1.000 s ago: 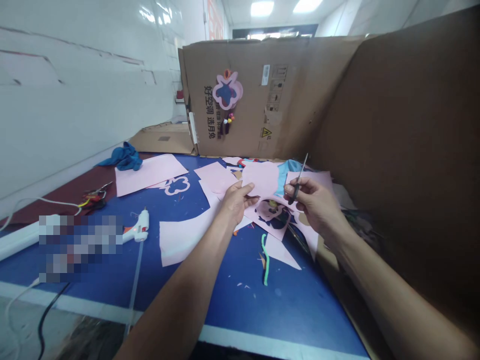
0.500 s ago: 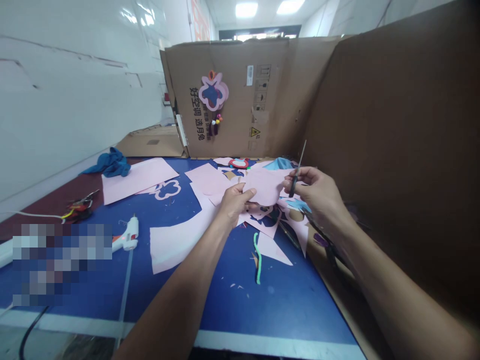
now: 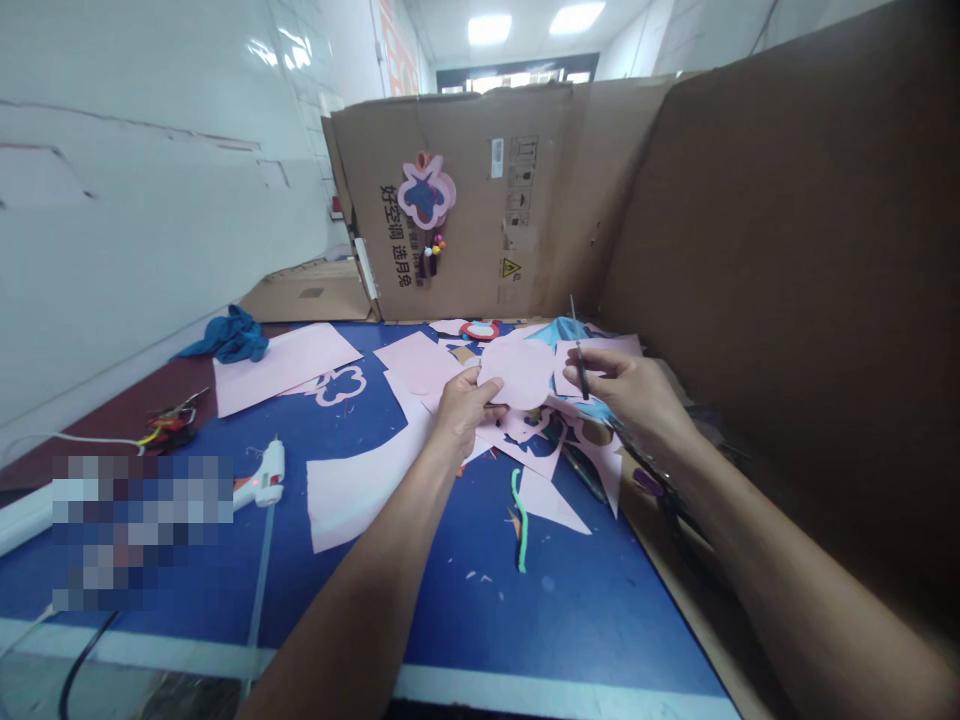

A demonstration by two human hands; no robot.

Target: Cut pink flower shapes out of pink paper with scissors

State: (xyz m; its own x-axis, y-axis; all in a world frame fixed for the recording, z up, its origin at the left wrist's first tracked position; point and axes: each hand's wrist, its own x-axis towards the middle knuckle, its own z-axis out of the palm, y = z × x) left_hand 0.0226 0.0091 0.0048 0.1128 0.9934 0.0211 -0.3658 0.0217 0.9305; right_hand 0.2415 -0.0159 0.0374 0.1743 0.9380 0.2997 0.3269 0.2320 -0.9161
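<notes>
My left hand [image 3: 466, 408] pinches a pink paper cutout [image 3: 517, 372] with a rounded outline, thumb on top and fingers beneath. It is held above the paper scraps. In my right hand [image 3: 626, 385] is a pair of scissors [image 3: 580, 368], seen nearly edge-on, with dark handles and a thin blade pointing up and away. The scissors are a little to the right of the cutout, with a gap between them. Whether their blades are apart cannot be made out. Pink scraps [image 3: 525, 425] with cut-out holes lie under both hands.
A white glue gun [image 3: 271, 475] stands at left beside a blurred patch. Pink sheets [image 3: 289, 365], a flower-shaped frame [image 3: 341, 386], a blue cloth [image 3: 236, 335] and a green pipe cleaner [image 3: 520, 520] lie on the blue table [image 3: 600, 620]. Cardboard walls [image 3: 465, 130] rise behind and at right; a flower ornament [image 3: 426, 195] hangs there.
The scissors have moved slightly left and tilted more upright. The cutout in my left hand is turned, showing a rounder face. The view has shifted slightly.
</notes>
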